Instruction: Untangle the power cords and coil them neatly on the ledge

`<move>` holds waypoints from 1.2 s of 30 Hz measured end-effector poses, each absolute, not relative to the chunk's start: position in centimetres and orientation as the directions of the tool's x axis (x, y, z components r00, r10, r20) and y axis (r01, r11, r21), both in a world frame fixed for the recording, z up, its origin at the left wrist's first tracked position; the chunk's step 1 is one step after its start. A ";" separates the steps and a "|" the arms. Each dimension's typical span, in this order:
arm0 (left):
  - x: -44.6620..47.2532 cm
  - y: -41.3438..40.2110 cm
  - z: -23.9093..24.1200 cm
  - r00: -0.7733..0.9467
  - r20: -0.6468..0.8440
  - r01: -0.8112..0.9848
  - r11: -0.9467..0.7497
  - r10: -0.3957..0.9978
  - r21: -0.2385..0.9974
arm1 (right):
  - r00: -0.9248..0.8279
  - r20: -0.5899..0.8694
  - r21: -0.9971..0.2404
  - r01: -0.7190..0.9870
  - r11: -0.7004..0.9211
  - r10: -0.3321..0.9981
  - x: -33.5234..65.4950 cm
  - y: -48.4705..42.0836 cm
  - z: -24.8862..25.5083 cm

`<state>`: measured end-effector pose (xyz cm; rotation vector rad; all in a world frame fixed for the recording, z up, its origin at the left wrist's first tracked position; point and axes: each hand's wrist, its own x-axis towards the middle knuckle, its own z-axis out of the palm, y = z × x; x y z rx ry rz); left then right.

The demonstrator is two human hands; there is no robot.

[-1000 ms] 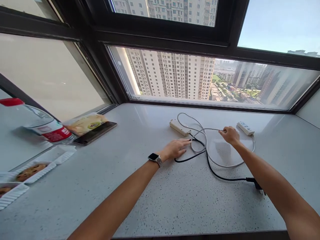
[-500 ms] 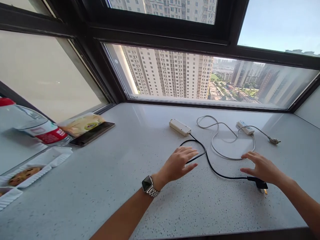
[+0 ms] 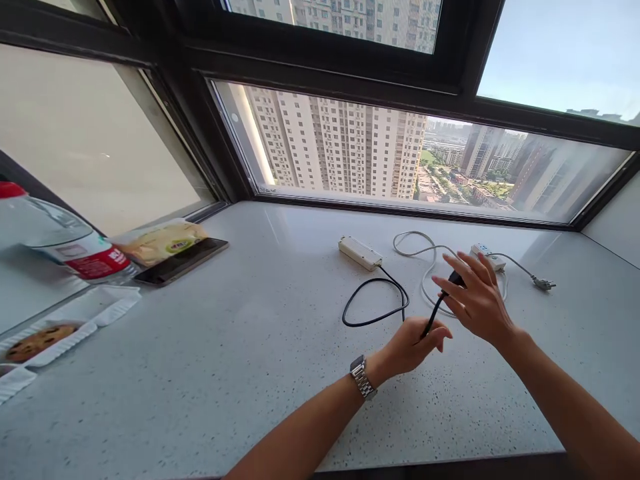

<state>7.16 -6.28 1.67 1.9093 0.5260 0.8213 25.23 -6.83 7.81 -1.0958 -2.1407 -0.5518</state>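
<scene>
A black cable (image 3: 373, 303) runs in a loop from a beige power strip (image 3: 360, 253) across the speckled sill. My left hand (image 3: 413, 347), a metal watch on its wrist, is closed round the black cable. Just beyond it my right hand (image 3: 475, 297) is raised above the sill and pinches the black plug end between thumb and fingers, the other fingers spread. Behind my right hand lies a white power strip (image 3: 487, 257). Its white cable (image 3: 425, 257) is coiled beside it and ends in a plug (image 3: 544, 285) at the right.
On the left are a water bottle with a red cap (image 3: 55, 240), a snack packet (image 3: 160, 241) on a dark phone (image 3: 183, 261), and white trays with a cookie (image 3: 35, 341). A dark-framed window (image 3: 320, 67) runs along the back of the sill (image 3: 225, 373).
My right hand has picked the black plug up off the sill and lifted it. My left hand has moved right and closed on the black cable, whose loop has shifted.
</scene>
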 end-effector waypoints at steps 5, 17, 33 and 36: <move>4.9 -4.6 1.3 0.388 0.160 -0.396 0.007 0.908 0.918 | 0.074 0.692 -0.404 0.864 0.300 0.719 23.7 -2.6 3.0; 3.6 -2.0 0.3 0.252 0.133 -0.500 0.011 0.959 0.866 | 0.236 0.090 -0.224 0.951 -0.212 0.967 26.7 -5.8 -0.5; 3.0 -4.5 5.4 0.452 0.242 -0.684 0.159 0.859 0.712 | -0.353 0.664 -0.565 0.340 0.752 0.659 15.4 -4.9 -1.3; 0.1 -4.8 9.5 0.270 0.290 -0.789 0.038 0.918 0.614 | -0.219 0.647 -0.590 0.463 0.661 0.731 17.5 -4.1 -0.9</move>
